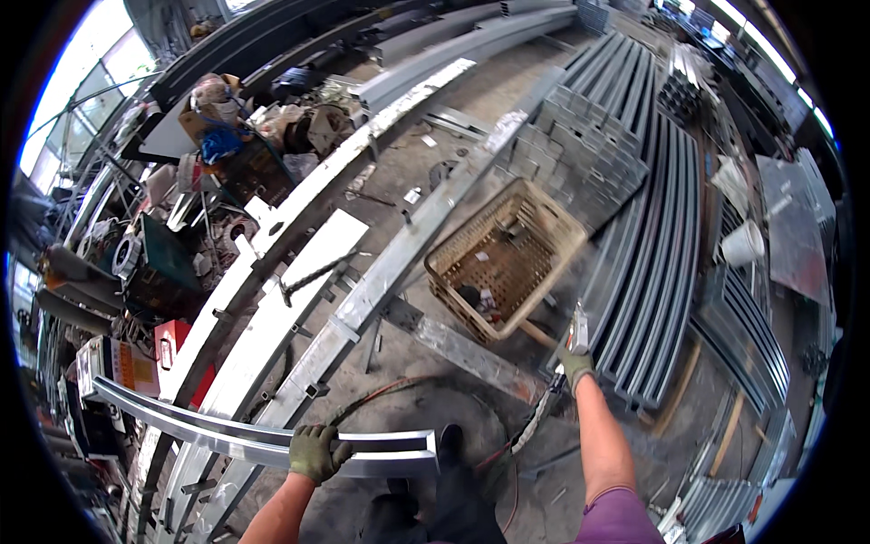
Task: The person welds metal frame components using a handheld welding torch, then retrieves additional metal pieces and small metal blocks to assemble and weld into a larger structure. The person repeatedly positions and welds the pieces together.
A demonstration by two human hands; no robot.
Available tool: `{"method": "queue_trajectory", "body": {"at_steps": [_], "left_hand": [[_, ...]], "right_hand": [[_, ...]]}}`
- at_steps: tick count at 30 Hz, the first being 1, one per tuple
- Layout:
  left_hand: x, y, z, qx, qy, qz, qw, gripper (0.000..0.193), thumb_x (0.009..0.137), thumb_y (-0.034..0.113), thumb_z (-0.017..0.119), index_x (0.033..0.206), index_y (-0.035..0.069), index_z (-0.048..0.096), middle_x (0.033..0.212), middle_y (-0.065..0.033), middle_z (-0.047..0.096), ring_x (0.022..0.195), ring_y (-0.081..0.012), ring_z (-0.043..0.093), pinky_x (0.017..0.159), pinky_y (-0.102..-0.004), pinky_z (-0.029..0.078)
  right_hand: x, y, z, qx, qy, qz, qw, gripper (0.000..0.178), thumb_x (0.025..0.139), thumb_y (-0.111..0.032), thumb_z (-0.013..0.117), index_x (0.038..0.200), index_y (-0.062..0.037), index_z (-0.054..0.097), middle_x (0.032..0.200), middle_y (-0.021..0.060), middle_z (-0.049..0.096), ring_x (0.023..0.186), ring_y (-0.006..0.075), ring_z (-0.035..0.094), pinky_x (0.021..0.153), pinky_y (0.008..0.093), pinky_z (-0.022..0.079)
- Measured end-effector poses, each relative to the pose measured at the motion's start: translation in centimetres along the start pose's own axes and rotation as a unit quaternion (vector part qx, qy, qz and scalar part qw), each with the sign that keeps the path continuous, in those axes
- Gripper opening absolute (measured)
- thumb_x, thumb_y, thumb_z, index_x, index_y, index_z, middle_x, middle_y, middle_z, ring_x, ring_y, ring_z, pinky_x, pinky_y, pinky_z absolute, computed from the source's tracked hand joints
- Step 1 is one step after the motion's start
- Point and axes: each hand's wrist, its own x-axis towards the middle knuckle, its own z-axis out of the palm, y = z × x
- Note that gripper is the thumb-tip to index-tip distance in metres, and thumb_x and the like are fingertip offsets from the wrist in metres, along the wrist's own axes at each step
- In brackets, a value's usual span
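Observation:
My left hand [315, 453], in an olive work glove, is closed round a long silver metal channel [227, 441] at the lower left. The channel's right end, with its hollow side showing, lies just above my feet. Its far end reaches out to the left, across the pale beams. My right hand [575, 366], gloved alike, is stretched out to the right and closed on a silver hand tool [578, 328] whose exact kind I cannot make out. A wrapped cable [538, 419] hangs down from below that hand. Close by, to the upper left, stands a tan plastic crate [435, 263].
Long steel rails [358, 308] slant across the left and middle. A bundle of galvanised channels [648, 299] lies at right, beside stacked metal plates [580, 163]. A hose [390, 385] loops over the floor near my feet. A white bucket [743, 243] and cluttered machinery [163, 272] stand farther out.

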Motion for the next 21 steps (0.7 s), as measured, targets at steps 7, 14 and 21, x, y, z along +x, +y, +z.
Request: {"method": "queue_trajectory", "body": {"at_steps": [7,14,21], "left_hand": [[0.2,-0.4,0.4,0.038,0.011,0.006,0.999,0.047,0.094,0.053,0.069,0.117,0.012,0.074,0.107,-0.0149,0.076,0.104,-0.0381,0.07,0.102,-0.0519,0.05],[1.4,-1.1,0.4,0.016,-0.06,-0.023,0.998,0.048,0.095,0.055,0.067,0.11,0.01,0.071,0.113,-0.0159,0.07,0.11,-0.0388,0.067,0.107,-0.0531,0.047],[1.3,-1.2,-0.1,0.035,-0.022,-0.008,0.999,0.042,0.096,0.05,0.067,0.101,0.008,0.068,0.105,-0.0178,0.072,0.11,-0.0408,0.067,0.103,-0.0529,0.049]], "right_hand": [[5.8,3.9,6.2,-0.011,-0.034,0.018,0.999,0.056,0.072,-0.034,0.086,0.112,0.0051,0.079,0.109,0.0241,0.08,0.103,0.0377,0.078,0.09,0.0458,0.059],[14.0,15.5,9.4,0.1,-0.075,-0.056,0.991,0.031,0.081,-0.026,0.088,0.091,0.0004,0.076,0.083,0.0086,0.075,0.067,0.0197,0.068,0.06,0.0398,0.054],[7.4,14.7,6.6,0.055,-0.113,-0.026,0.992,0.052,0.098,-0.034,0.078,0.133,0.0034,0.071,0.119,0.0183,0.078,0.1,0.0278,0.073,0.087,0.0428,0.057]]}}
